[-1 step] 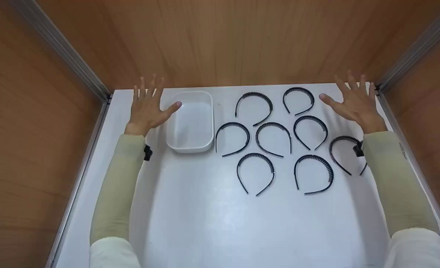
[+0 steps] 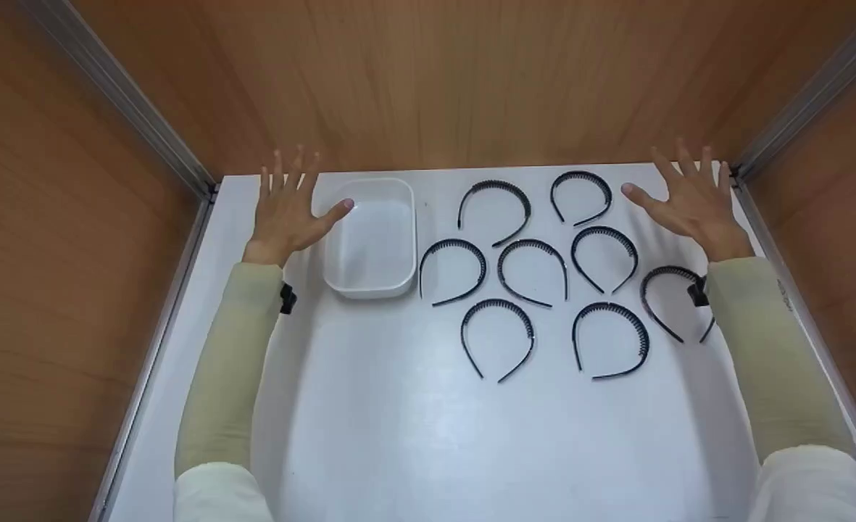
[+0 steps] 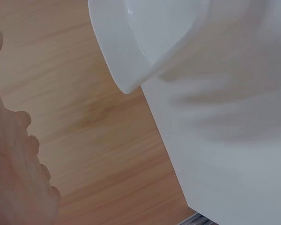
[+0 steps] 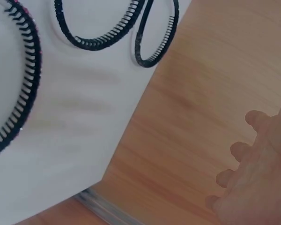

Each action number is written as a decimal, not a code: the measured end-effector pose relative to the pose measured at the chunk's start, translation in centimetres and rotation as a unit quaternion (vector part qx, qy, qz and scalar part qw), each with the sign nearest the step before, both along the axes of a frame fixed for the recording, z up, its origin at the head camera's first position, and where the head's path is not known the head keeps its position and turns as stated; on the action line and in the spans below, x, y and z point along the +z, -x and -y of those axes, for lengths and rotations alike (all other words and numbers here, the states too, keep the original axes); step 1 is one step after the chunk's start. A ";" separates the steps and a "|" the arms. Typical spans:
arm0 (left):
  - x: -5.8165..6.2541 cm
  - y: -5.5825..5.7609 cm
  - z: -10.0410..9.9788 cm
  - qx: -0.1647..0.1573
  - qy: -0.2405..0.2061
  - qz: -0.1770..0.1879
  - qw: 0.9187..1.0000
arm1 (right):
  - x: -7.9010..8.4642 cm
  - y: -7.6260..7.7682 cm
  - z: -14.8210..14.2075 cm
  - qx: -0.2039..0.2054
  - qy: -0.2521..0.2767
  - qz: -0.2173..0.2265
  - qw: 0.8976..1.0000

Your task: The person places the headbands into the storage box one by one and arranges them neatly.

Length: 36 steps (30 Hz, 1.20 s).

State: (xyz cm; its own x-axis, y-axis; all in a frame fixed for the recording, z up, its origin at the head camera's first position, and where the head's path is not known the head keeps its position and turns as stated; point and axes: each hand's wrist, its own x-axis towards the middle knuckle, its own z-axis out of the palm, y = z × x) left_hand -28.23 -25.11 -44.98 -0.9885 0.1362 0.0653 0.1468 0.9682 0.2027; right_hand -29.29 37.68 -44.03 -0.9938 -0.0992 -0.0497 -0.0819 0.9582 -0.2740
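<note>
My left hand [image 2: 283, 221] is held with fingers spread and thumb out, just left of a white plastic tub [image 2: 370, 291], and holds nothing. The left wrist view also shows that hand [image 3: 18, 173] apart from the tub [image 3: 117, 56]. At the right, my right hand [image 2: 696, 206] is likewise spread and holds nothing. Several black toothed headbands lie on the white table between the hands. Nearest the right hand are a back headband [image 2: 580, 174] and one [image 2: 670, 268] partly hidden by the right forearm. The right wrist view shows headbands [image 4: 33, 70] away from the fingers.
The white table [image 2: 428, 442] is enclosed by wooden panels at the back [image 2: 428, 87], left [image 2: 58, 290] and right [image 2: 833, 217], with metal strips at the corners. The tub stands near the back edge. One headband [image 2: 496, 304] lies toward the front.
</note>
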 end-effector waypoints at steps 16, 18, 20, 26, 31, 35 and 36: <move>-0.4 -2.6 -0.1 -0.040 -0.012 -0.028 0.999 | -0.4 -1.9 -1.5 0.007 0.046 -0.028 0.999; -0.6 -3.0 -0.2 -0.044 -0.015 -0.024 0.999 | -0.4 -2.4 -1.8 0.007 0.055 -0.034 0.998; -0.8 -3.3 -0.4 -0.054 -0.019 -0.022 0.998 | -0.4 -2.9 -2.4 0.004 0.056 -0.039 0.998; -1.7 -4.5 -0.6 -0.094 -0.028 -0.039 0.994 | -0.4 -4.4 -4.1 -0.004 0.058 -0.042 0.997; -2.3 -5.9 -0.3 -0.112 -0.022 -0.041 0.993 | -0.8 -5.4 -4.7 -0.007 0.083 -0.032 0.996; -2.9 -6.8 -0.2 -0.117 -0.031 -0.052 0.991 | -1.2 -6.2 -5.0 -0.016 0.092 -0.029 0.995; -3.1 -7.0 -0.3 -0.118 -0.033 -0.054 0.991 | -1.3 -6.4 -5.2 -0.018 0.095 -0.028 0.995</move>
